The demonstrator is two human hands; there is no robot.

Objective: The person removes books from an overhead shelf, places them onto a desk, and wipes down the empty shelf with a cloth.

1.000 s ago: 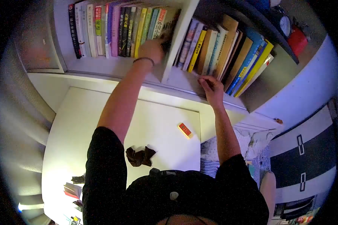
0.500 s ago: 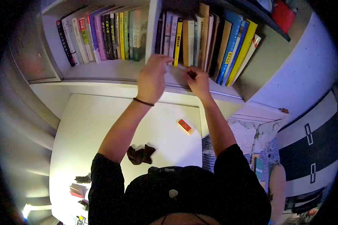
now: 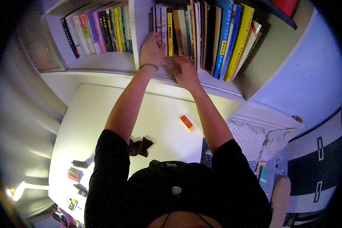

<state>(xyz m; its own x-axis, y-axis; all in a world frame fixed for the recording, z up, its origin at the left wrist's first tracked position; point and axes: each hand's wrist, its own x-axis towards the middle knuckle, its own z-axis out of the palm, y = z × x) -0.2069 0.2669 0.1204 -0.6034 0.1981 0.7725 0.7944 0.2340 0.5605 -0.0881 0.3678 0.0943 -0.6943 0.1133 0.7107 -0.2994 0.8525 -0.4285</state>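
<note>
We have both hands up at the white shelf (image 3: 98,62), reaching into its right compartment (image 3: 268,60), where a row of books stands spine outward. Our left hand (image 3: 152,51), with a dark band (image 3: 149,67) round its wrist, is at the left end of that row, just right of the upright divider (image 3: 133,38), its fingers overlapping the lower part of the pale spines (image 3: 163,23) there. Our right hand (image 3: 185,74) is just beside it and lower, back upward and fingers bent in toward the left hand, near the foot of a thin yellow book (image 3: 170,32) with dark lettering. The fingers hide the undersides of both hands, so we cannot tell whether either grip is grasping a book or merely resting against it. Farther right, the blue books (image 3: 223,41) and a broad yellow book (image 3: 241,41) stand well apart from our fingers, leaning a little to the right. Beyond the divider, in the left compartment, stands another row, with purple spines (image 3: 95,32) near its middle.

Below the shelf is the white counter (image 3: 167,114). On it lie a cream remote with a red face (image 3: 186,123) and, near our left arm, a crumpled dark brown cloth (image 3: 141,147). At lower left, a lit lamp (image 3: 17,192) brightens that side, and to our right we see a bed with a pale pillow (image 3: 247,138).
</note>
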